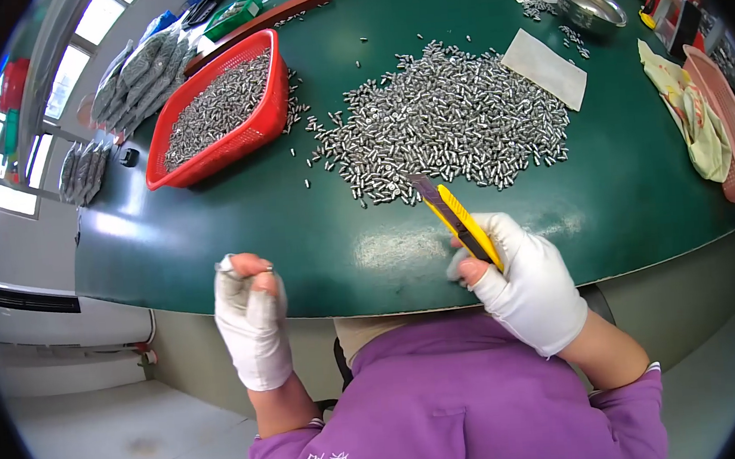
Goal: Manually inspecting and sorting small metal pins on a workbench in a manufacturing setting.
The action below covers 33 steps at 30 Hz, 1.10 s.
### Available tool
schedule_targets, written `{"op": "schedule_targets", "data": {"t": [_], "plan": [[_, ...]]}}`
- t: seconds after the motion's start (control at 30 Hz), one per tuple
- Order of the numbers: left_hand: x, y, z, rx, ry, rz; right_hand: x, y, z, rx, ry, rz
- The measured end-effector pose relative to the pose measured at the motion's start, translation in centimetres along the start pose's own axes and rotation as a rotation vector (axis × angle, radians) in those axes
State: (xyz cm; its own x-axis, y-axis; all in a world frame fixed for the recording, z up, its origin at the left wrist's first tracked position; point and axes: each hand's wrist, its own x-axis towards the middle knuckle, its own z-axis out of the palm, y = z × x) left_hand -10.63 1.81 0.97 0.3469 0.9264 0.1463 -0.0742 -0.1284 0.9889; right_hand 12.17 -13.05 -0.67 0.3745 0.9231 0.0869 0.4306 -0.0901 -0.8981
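My right hand [532,290], in a white glove with bare fingertips, grips a yellow box cutter [464,222]. Its dark blade points up and away, towards the near edge of a wide heap of small metal pins [454,119]. Over the table's front edge, my left hand [252,325], gloved the same way, is closed with thumb and forefinger pinched. A tiny metal piece [270,269] shows at those fingertips, seemingly one of the same pins. The two hands are apart from each other.
Left of the heap, a red plastic basket [276,107] holds many such pins. A sheet of paper [547,69] lies against the heap's right side. Farther off are a metal bowl [589,5], a yellow cloth [686,109], a pink tray [726,124] and filled plastic bags [140,79].
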Motion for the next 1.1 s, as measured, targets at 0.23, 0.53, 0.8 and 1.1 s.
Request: {"op": "schedule_targets", "data": {"t": [0.23, 0.53, 0.8, 1.1], "plan": [[0.1, 2.6, -3.0, -0.508, -0.127, 0.236, 2.5, 0.0, 6.6, 0.246, -0.081, -0.254], [-3.8, 5.6, 0.3, -0.742, -0.452, 0.16, 4.3, -4.4, 11.4, 0.727, -0.428, -0.133], [0.4, -0.2, 2.3, -0.876, -0.491, -0.363, 4.7, -0.1, -6.3, -0.02, 0.478, -0.216], [3.2, -3.1, 4.7, -0.98, -0.379, -0.662, 1.9, 10.6, -18.2, -1.102, 0.674, 0.332]]}}
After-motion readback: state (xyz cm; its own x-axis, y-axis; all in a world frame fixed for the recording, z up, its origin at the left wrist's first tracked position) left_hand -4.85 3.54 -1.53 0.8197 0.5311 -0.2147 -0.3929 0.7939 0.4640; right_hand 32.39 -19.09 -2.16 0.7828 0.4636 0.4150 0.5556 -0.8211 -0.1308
